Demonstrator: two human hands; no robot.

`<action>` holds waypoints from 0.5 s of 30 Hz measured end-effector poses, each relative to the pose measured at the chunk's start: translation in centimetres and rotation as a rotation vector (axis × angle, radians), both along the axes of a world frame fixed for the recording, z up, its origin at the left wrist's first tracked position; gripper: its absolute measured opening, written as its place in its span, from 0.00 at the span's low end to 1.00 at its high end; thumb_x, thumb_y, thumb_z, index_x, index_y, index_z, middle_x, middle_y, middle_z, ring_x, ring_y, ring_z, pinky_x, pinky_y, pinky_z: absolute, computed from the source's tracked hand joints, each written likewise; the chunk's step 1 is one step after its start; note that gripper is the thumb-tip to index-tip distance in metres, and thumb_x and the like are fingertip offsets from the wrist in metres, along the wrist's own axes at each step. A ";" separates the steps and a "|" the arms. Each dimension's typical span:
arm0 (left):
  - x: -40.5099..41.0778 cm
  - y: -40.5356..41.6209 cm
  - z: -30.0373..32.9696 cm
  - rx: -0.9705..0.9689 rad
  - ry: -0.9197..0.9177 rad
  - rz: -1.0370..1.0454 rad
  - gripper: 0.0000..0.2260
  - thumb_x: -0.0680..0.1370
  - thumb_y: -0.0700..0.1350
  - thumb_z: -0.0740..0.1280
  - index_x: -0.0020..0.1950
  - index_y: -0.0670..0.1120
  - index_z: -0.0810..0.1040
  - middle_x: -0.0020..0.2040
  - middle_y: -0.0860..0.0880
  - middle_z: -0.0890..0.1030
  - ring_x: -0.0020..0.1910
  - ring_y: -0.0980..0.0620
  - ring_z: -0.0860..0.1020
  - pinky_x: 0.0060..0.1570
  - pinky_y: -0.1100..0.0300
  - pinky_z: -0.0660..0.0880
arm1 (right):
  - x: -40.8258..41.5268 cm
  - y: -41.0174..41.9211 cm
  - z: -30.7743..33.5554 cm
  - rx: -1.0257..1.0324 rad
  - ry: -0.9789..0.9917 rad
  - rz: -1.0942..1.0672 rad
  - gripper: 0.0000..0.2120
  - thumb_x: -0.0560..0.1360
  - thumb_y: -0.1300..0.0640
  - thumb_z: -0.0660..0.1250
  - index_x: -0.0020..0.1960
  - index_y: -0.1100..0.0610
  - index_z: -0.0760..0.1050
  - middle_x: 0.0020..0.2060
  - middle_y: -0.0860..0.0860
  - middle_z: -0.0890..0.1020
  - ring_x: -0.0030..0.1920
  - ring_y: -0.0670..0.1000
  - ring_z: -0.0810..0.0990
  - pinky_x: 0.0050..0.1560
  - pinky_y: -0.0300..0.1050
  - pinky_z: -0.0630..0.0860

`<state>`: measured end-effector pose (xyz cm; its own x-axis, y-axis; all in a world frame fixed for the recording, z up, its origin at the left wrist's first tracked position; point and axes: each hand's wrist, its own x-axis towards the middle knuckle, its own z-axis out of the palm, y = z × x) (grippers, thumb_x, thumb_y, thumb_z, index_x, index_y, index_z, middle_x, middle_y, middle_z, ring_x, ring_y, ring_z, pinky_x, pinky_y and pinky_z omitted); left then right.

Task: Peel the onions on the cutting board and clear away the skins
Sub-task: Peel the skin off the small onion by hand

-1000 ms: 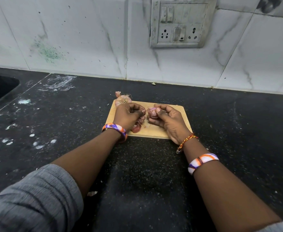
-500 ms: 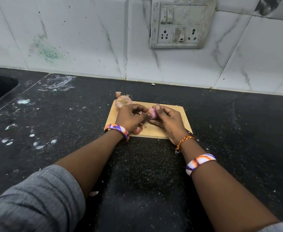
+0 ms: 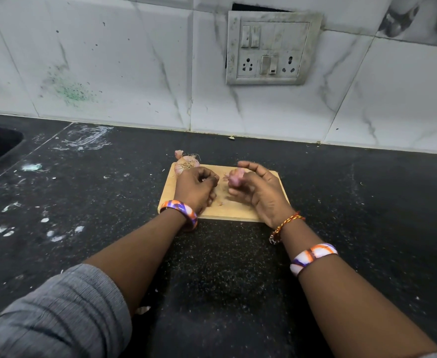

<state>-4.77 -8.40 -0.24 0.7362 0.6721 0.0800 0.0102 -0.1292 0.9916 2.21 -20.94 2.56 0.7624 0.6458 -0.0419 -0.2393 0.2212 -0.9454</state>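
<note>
Hands are drawing apart over the cutting board [image 3: 269, 180].
Right hand [image 3: 257, 188] is cradling the small onion [image 3: 234, 177], its curled fingers [image 3: 248, 166] closing around it; the left hand [image 3: 195, 187] is pulling leftward, fingers curled, contents hidden. An unpeeled onion [image 3: 185, 164] is sitting at the board's far left corner, nearest the left hand.

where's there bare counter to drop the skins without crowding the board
Bare counter lies right of the cutting board, up to the wall. More lies between the forearms, below the board's near edge. The board is crowded: left hand, right hand holding an onion, another onion at its far-left corner.
</note>
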 end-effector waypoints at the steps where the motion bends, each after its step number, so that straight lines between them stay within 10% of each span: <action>1: 0.1 0.0 0.1 0.001 0.000 0.016 0.10 0.76 0.37 0.64 0.36 0.46 0.75 0.25 0.47 0.73 0.19 0.53 0.69 0.19 0.66 0.65 | 0.3 -0.1 0.7 0.033 0.028 -0.037 0.05 0.74 0.65 0.65 0.48 0.58 0.76 0.37 0.55 0.83 0.33 0.51 0.82 0.37 0.45 0.82; 7: 0.5 0.1 0.4 0.142 0.068 0.065 0.03 0.75 0.39 0.66 0.42 0.43 0.78 0.28 0.51 0.74 0.22 0.55 0.69 0.23 0.66 0.66 | 5.4 -0.7 1.6 -0.443 -0.390 -0.489 0.14 0.65 0.57 0.76 0.45 0.58 0.74 0.42 0.52 0.81 0.40 0.47 0.80 0.43 0.44 0.80; 15: 0.3 -0.1 0.3 0.186 0.063 0.042 0.03 0.75 0.39 0.65 0.43 0.43 0.79 0.30 0.53 0.74 0.23 0.59 0.72 0.25 0.70 0.67 | 7.1 -0.5 -0.1 -0.753 -0.700 -0.441 0.11 0.66 0.52 0.75 0.40 0.56 0.75 0.38 0.52 0.81 0.42 0.53 0.81 0.47 0.56 0.80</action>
<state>-4.43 -8.50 0.10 0.7151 0.6804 0.1604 0.0804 -0.3080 0.9480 9.34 -21.49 2.42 0.9270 0.3039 0.2198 0.3563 -0.5305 -0.7691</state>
